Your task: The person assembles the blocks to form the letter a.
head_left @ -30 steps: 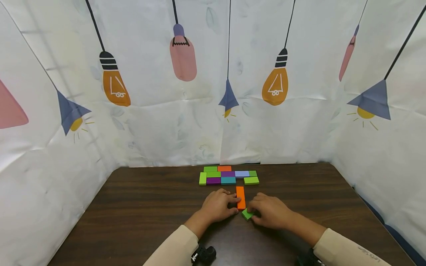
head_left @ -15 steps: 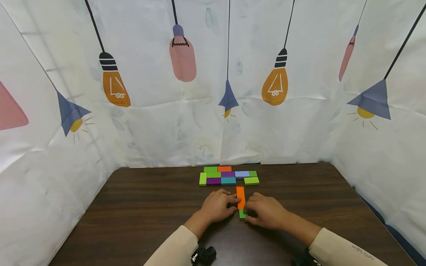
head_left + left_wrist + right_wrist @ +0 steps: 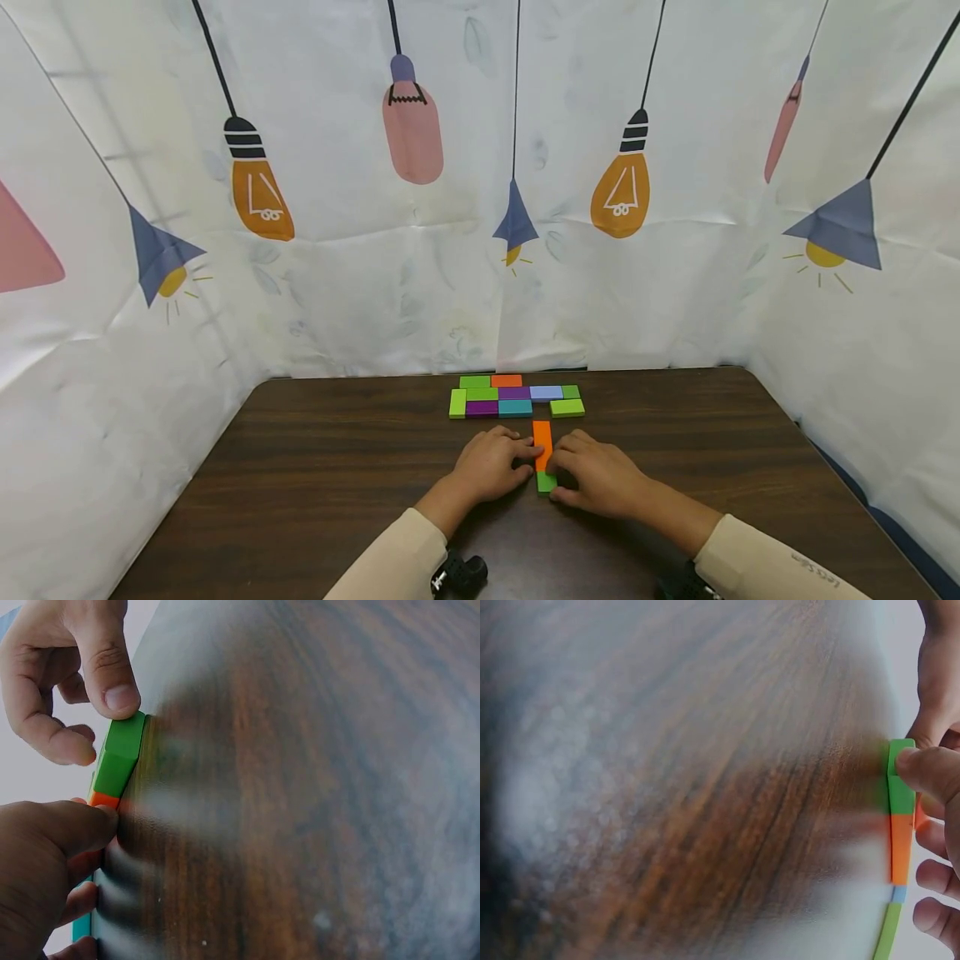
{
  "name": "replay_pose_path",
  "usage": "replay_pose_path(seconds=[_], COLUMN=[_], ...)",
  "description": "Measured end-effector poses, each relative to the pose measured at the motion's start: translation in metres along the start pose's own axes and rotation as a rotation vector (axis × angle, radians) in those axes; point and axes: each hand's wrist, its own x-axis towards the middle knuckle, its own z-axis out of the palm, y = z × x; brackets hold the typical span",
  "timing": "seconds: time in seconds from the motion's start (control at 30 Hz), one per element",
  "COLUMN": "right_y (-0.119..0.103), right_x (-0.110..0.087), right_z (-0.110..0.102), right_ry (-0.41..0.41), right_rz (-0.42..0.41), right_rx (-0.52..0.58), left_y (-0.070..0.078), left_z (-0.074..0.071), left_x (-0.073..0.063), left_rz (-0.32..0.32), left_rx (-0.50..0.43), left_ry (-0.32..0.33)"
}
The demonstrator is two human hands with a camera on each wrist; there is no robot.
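On the dark wooden table, an orange block [image 3: 543, 444] lies lengthwise, with a small green block [image 3: 546, 482] at its near end. My left hand [image 3: 484, 463] rests beside the orange block; its index fingertip touches that block's left edge and its thumb lies near the join. From the right, my right hand [image 3: 600, 475] holds the green block with thumb and forefinger at its right side. Seen from the left wrist, the right thumb meets one end of the green block [image 3: 120, 754]. In the right wrist view the thumb [image 3: 922, 766] lies against the green block, in line with orange.
Beyond the hands, several flat blocks lie in rows, including a purple block [image 3: 482, 408], a teal block [image 3: 515, 408] and a lime block [image 3: 567, 407]. A printed cloth [image 3: 450, 292] hangs behind the table [image 3: 337, 467] and along both sides.
My right hand has moved slightly left, turning the green block from a slant to straight and bringing it against the orange block's near end. The left hand has stayed nearly still.
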Motion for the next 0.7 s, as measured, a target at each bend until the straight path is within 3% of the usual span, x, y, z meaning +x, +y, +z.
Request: replay_pose_path(seconds=[0.33, 0.7], right_y=[-0.0003, -0.0052], right_x=[0.0002, 0.0034], right_z=[0.0016, -0.0008], right_ry=[0.016, -0.014], right_rz=[-0.024, 0.008], right_rx=[-0.046, -0.070], left_y=[-0.0004, -0.0004], left_z=[-0.0008, -0.0007], left_x=[0.0005, -0.0008], left_rz=[0.010, 0.016], left_rx=[-0.010, -0.015], left_ry=[0.003, 0.004])
